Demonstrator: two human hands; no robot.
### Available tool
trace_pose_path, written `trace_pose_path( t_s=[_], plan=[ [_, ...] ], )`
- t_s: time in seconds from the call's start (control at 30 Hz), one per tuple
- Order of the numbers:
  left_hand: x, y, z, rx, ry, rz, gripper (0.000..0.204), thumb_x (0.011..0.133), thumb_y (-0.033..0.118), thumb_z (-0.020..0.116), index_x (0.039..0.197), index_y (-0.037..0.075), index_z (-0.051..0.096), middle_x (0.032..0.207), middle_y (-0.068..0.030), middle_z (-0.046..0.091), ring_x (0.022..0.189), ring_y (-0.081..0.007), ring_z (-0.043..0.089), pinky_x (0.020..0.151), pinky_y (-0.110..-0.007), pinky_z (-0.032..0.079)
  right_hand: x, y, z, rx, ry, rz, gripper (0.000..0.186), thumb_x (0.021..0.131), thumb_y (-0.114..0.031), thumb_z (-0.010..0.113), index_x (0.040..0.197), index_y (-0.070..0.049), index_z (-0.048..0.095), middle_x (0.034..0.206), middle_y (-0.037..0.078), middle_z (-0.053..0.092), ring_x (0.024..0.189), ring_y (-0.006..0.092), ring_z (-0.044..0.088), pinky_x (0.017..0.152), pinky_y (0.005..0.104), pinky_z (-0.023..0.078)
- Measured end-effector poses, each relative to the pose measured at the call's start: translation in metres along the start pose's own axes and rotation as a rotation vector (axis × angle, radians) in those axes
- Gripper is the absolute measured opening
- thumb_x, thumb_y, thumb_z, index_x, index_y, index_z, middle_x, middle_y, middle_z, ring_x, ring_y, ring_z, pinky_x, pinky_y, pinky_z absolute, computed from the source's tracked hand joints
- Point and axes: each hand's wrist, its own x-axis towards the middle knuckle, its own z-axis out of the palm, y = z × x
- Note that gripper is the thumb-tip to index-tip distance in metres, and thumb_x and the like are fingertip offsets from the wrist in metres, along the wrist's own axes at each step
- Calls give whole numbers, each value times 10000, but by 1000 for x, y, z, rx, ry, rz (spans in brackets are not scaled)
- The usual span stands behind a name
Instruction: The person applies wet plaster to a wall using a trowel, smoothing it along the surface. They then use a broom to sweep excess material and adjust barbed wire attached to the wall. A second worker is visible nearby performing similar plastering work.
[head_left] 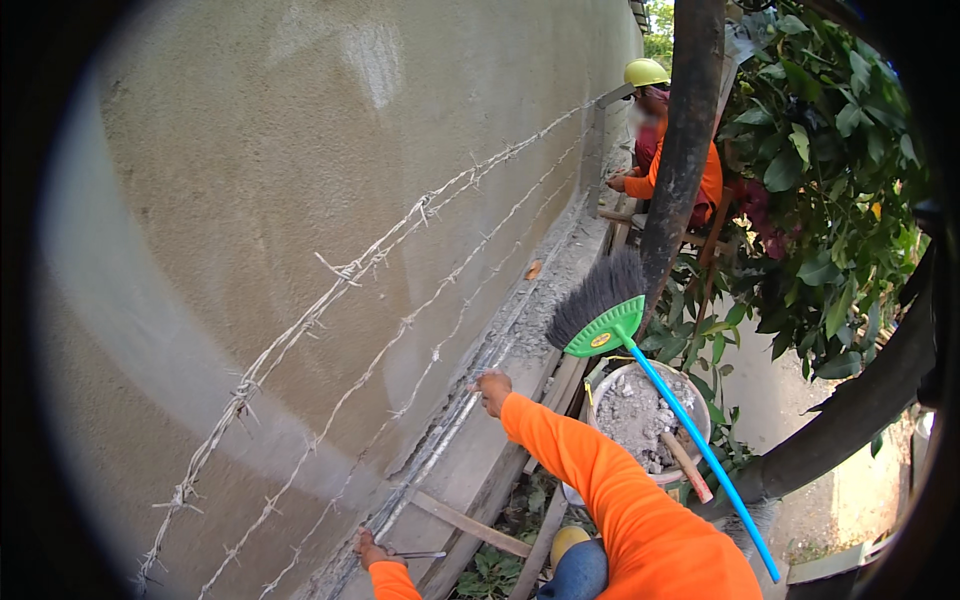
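Note:
A long, pale, straight bar (437, 452) lies along the foot of the wall, on top of a grey concrete ledge (470, 445). My right hand (492, 392) is closed on its far part, with the arm stretched forward. Farther down the same bar, near the lower edge, my left hand (372, 548) is closed. A thin metal rod-like tool (420, 554) sticks out of it to the right; its hidden end cannot be made out. Both sleeves are orange.
Strands of barbed wire (350, 270) run along the wall (230, 180). A bucket of grey mortar (708, 400) holds a wooden-handled tool (686, 466), with a blue-handled broom (690, 430) across it. A co-worker (690, 170) in a yellow helmet sits beyond a dark curved trunk (685, 140).

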Motion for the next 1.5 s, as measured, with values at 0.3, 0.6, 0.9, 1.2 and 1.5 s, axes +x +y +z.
trace_pose_path(
  t_s=[0.3,0.6,0.9,1.2,1.5],
  plan=[
    [8,-9,-3,-24,-13,10,151,910,290,728,1016,213,653,850,75,643,497,-72,335,416,-253,224,5,3,-1,142,14,13,210,968,-85,526,1168,-147,514,897,92,708,625,114,466,534,293,340],
    [22,-15,-6,-17,-2,-27,198,877,317,769,931,209,612,800,66,608,518,-78,345,429,-259,226,-1,-1,-3,82,-17,39,273,970,-95,522,1217,-190,456,805,104,730,434,53,324,413,259,239],
    [10,-11,-4,-31,24,-35,217,874,338,765,905,202,599,721,48,498,536,-104,360,431,-268,240,-21,-11,-5,28,-22,60,275,970,-104,531,1236,-174,514,863,61,687,564,91,519,442,278,265],
    [20,-18,-7,-6,32,-1,206,861,356,763,988,218,677,774,69,555,574,-97,377,446,-269,247,-25,-11,-4,56,6,42,251,994,-137,528,1241,-185,529,867,6,647,654,94,608,499,293,306],
    [18,-14,-4,15,55,-46,138,905,358,728,976,283,636,625,102,383,484,-63,273,431,-260,203,-26,-12,-2,33,24,45,272,995,-175,518,1264,-186,548,859,83,741,500,83,361,450,265,276]
  ],
)
